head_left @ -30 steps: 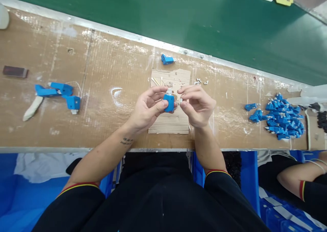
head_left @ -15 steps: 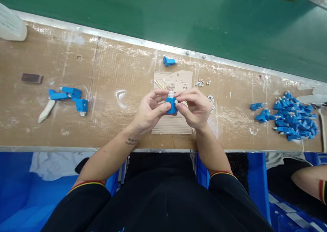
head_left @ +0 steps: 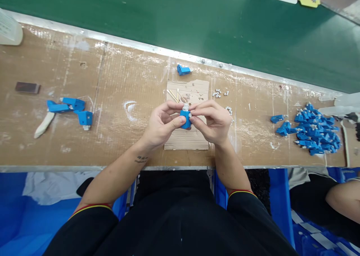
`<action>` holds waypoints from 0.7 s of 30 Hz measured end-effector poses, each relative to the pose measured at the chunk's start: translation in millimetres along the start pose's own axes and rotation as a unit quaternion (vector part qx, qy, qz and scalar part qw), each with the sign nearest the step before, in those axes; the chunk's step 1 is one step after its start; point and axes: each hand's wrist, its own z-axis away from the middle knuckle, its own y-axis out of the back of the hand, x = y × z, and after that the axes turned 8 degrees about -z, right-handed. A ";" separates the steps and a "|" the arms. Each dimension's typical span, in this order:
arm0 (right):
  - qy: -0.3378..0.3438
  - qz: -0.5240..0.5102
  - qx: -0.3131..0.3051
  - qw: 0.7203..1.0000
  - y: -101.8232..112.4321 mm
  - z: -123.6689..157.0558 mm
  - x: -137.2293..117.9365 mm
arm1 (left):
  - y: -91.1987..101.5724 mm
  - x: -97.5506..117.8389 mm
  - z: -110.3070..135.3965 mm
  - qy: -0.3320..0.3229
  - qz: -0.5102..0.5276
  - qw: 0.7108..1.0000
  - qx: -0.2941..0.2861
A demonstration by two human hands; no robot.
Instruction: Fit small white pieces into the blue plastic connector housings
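Between both hands, above a piece of cardboard [head_left: 187, 141], is a small blue plastic part [head_left: 185, 121] with a whitish tip pointing away from me. My left hand [head_left: 164, 122] grips it from the left, thumb across its near face. My right hand [head_left: 213, 121] pinches a tiny pale piece [head_left: 190, 115] against the part's right side. Thin sticks [head_left: 173, 95], one with a white tip, lie on the cardboard just beyond my fingers. Small white-grey pieces [head_left: 216, 93] are scattered to the right, partly behind my right hand.
A heap of blue parts [head_left: 316, 130] lies at the right. Several more blue parts [head_left: 85, 118] sit at the left by a white stick-like tool [head_left: 44, 125]. One blue part [head_left: 183, 70] lies beyond the cardboard. A dark block [head_left: 27, 87] and a white container [head_left: 9, 29] stand left. Another person's leg [head_left: 344, 203] shows at right.
The whole view has shifted slightly, so things appear a little further left. Both hands keep the blue part in nearly the same grip, with the small pale piece still at its side.
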 end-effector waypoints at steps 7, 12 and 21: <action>-0.006 -0.009 -0.035 0.999 4.5 -1.7 -3.6 | -0.6 4.0 4.5 -0.052 -0.066 0.996 0.007; -0.009 -0.072 -0.032 0.997 -0.7 1.5 3.4 | 0.9 9.4 6.0 -0.075 -0.091 0.993 -0.006; -0.107 -0.145 -0.090 0.980 1.3 2.3 -6.3 | -0.9 17.8 5.8 -0.038 -0.052 0.993 -0.103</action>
